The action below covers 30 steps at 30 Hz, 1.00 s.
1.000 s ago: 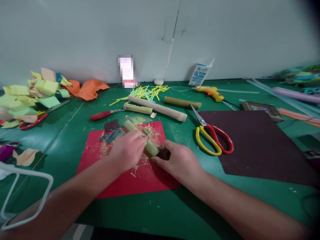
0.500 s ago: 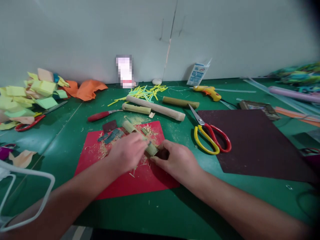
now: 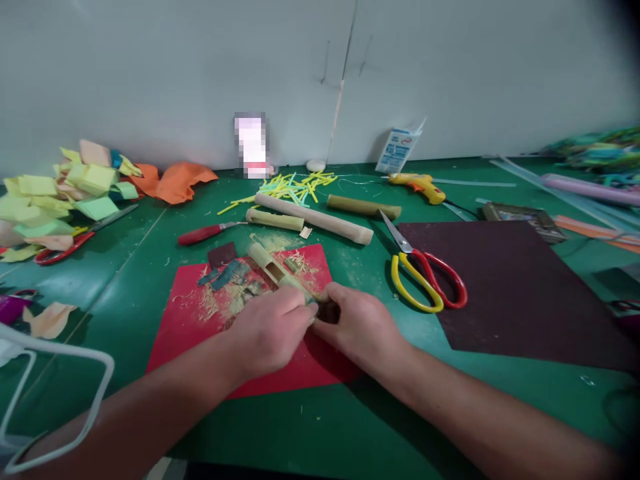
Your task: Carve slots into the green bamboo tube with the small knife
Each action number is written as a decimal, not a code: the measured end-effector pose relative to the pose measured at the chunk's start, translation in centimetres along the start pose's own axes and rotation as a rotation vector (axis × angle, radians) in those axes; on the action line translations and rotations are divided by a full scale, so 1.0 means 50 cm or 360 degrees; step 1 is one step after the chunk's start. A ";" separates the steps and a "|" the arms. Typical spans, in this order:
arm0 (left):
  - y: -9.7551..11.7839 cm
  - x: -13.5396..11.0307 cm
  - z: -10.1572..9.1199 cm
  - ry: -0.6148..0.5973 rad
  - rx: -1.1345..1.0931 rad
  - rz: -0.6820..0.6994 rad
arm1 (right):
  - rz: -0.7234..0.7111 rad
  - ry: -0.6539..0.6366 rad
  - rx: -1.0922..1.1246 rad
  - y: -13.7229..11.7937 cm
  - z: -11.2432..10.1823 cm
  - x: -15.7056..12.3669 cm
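Note:
A short green bamboo piece (image 3: 270,265) with a cut-out slot lies slanted on the red mat (image 3: 200,320), among shavings. My left hand (image 3: 270,330) is closed over its near end. My right hand (image 3: 363,327) is closed beside it, its fingertips pressing a dark piece of something I cannot make out against the same end. Dark sandpaper scraps (image 3: 225,267) lie on the mat's far left part.
Behind the mat lie more bamboo lengths (image 3: 315,219), a red-handled knife (image 3: 205,233), yellow-green strips (image 3: 295,183) and a glue gun (image 3: 417,185). Red-and-yellow scissors (image 3: 425,273) and a dark sheet (image 3: 520,287) sit to the right. Paper scraps (image 3: 55,193) pile at left.
My left hand slid toward me along the bamboo piece to its near end, uncovering the slot. My right hand stayed by the same end.

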State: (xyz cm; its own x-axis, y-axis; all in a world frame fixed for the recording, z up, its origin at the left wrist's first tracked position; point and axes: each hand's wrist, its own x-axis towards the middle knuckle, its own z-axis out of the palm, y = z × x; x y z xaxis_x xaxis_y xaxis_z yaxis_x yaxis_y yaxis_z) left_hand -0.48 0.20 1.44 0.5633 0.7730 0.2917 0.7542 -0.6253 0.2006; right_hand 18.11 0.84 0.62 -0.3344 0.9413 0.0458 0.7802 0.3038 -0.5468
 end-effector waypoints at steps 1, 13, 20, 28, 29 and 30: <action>0.001 0.000 -0.001 0.0001 0.0016 0.0004 | 0.0002 0.0003 0.0001 0.000 0.000 0.000; -0.003 0.006 0.003 0.0140 0.0068 -0.0054 | -0.0019 -0.0033 -0.0004 -0.003 -0.008 0.002; -0.010 0.004 0.000 0.0078 0.0064 -0.0044 | -0.0003 -0.0050 -0.0002 -0.007 -0.011 -0.003; -0.003 0.001 0.003 0.0019 0.0089 0.0002 | -0.0015 -0.0025 -0.0007 -0.008 -0.009 0.000; -0.006 0.002 0.002 0.0080 0.0097 -0.0030 | -0.0007 -0.0030 -0.0007 -0.008 -0.009 0.000; -0.007 0.002 0.001 0.0132 0.0114 -0.0064 | 0.0000 -0.0038 -0.0011 -0.008 -0.010 0.000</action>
State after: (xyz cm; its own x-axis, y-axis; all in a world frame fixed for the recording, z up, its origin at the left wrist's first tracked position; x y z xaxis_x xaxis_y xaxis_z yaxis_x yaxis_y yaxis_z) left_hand -0.67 0.49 1.35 0.5046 0.7840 0.3616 0.7995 -0.5824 0.1471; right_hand 18.07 0.78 1.23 -0.3469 0.9376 0.0255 0.7837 0.3047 -0.5412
